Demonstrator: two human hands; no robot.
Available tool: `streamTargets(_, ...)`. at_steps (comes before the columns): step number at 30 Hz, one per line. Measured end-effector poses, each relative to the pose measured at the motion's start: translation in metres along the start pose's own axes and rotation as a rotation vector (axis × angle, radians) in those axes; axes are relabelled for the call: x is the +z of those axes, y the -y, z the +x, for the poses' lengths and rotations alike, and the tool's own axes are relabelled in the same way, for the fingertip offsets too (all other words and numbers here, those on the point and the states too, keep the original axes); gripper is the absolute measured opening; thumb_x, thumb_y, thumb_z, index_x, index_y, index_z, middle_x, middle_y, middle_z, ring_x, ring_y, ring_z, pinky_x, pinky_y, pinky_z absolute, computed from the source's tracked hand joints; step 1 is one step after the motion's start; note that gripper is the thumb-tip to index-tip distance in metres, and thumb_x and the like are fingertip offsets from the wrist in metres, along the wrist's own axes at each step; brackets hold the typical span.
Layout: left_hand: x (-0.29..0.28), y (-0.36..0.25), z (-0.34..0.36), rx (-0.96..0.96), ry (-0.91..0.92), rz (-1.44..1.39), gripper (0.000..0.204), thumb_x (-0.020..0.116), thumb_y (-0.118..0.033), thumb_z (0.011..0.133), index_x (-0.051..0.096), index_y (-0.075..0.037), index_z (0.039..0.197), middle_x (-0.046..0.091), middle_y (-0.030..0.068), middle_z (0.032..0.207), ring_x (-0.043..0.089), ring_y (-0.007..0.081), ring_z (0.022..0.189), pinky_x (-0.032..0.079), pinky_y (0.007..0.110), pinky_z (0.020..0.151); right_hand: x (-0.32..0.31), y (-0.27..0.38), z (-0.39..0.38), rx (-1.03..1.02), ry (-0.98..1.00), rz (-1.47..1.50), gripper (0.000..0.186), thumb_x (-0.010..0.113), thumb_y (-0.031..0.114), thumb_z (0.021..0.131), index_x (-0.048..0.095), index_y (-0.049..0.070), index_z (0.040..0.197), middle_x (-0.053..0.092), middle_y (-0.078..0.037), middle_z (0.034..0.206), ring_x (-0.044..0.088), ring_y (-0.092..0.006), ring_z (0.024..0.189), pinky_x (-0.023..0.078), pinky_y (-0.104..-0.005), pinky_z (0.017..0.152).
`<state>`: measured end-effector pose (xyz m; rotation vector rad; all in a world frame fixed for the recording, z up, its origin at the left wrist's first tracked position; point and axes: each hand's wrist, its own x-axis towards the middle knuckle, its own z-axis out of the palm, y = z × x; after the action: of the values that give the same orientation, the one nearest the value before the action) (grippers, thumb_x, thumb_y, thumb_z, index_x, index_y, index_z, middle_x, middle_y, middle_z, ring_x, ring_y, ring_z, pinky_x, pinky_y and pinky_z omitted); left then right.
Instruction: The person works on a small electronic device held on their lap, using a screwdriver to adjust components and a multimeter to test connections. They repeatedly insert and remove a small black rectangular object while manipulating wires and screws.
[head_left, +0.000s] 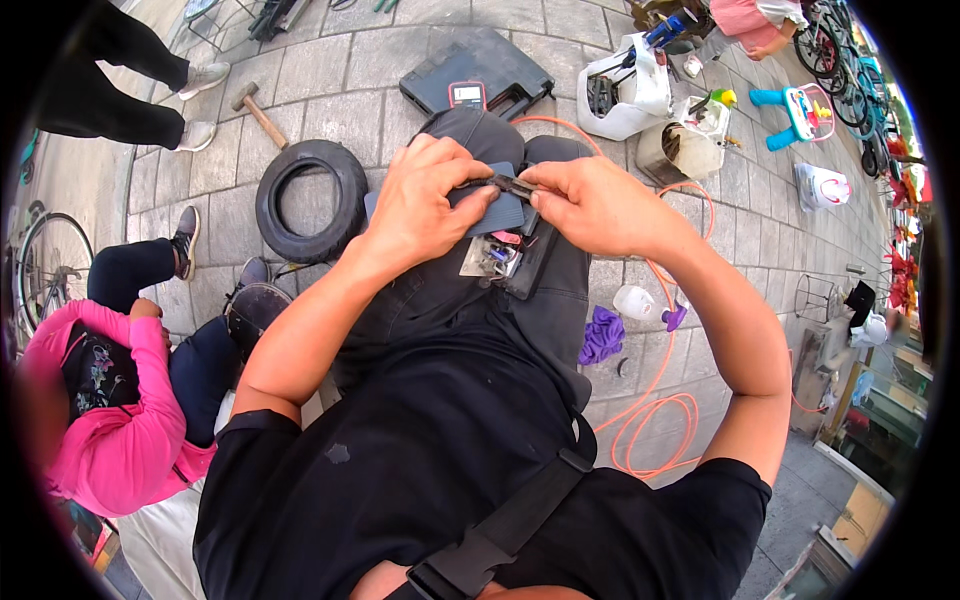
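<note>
Over my lap, my left hand grips a narrow dark piece, its fingers curled and thumb bent inward. My right hand pinches the right end of the same piece; exactly what it is I cannot make out. Directly beneath the piece is a blue-grey flat pad. Just below that, a small open container with assorted small items rests between my thighs.
A tyre, mallet, black case and white tool bins are on the paving. An orange hose, purple cloth and plastic jug lie right. A person in pink sits left; another person stands beyond.
</note>
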<state>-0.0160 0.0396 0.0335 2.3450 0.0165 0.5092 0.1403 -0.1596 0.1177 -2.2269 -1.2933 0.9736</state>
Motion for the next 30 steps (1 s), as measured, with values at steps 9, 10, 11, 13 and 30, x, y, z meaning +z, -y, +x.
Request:
streamTargets(9,-0.002,0.001,-0.001,0.023,0.018,-0.028,0.022,0.085,-0.012,0.089,0.081,-0.006,0.110,0.071,0.0085,0.103,0.065,0.0305,0.102,0.050,0.043,0.094,-0.010,-0.002,0.009,0.323,0.207,0.347,0.038,0.063,0.021,0.103,0.073,0.003,0.135,0.075,-0.017,0.095,0.073,-0.0320,0.087,0.058,-0.0455,0.080)
streamTargets(10,-0.003,0.001,-0.001,0.028,0.014,-0.031,0.022,0.085,-0.012,0.089,0.081,-0.006,0.110,0.071,0.0085,0.103,0.065,0.0305,0.102,0.050,0.043,0.094,-0.011,0.002,0.008,0.344,0.222,0.356,0.038,0.062,0.022,0.102,0.074,0.004,0.134,0.078,-0.023,0.099,0.076,-0.0418,0.091,0.059,-0.0512,0.082)
streamTargets(11,-0.003,0.001,0.000,0.029,0.020,-0.029,0.022,0.085,-0.012,0.089,0.081,-0.006,0.110,0.071,0.0086,0.102,0.065,0.0304,0.102,0.050,0.043,0.094,-0.003,-0.006,0.005,0.157,0.079,0.204,0.037,0.062,0.022,0.103,0.074,0.005,0.134,0.078,-0.023,0.099,0.076,-0.0425,0.090,0.060,-0.0520,0.081)
streamTargets(13,-0.003,0.002,0.000,0.026,0.028,-0.026,0.023,0.085,-0.012,0.089,0.081,-0.006,0.110,0.071,0.0087,0.102,0.065,0.0303,0.102,0.050,0.043,0.094,0.024,-0.025,-0.007,-0.216,-0.197,-0.106,0.036,0.061,0.022,0.104,0.073,0.005,0.134,0.077,-0.023,0.098,0.076,-0.0438,0.088,0.060,-0.0535,0.078)
streamTargets(30,-0.001,0.001,0.000,-0.011,0.021,-0.047,0.023,0.086,-0.011,0.087,0.081,-0.006,0.109,0.070,0.0075,0.099,0.064,0.0288,0.101,0.051,0.041,0.093,0.040,0.001,-0.026,-0.109,-0.315,-0.200,0.035,0.063,0.014,0.104,0.070,0.006,0.138,0.078,-0.020,0.112,0.077,-0.0428,0.096,0.062,-0.0503,0.082)
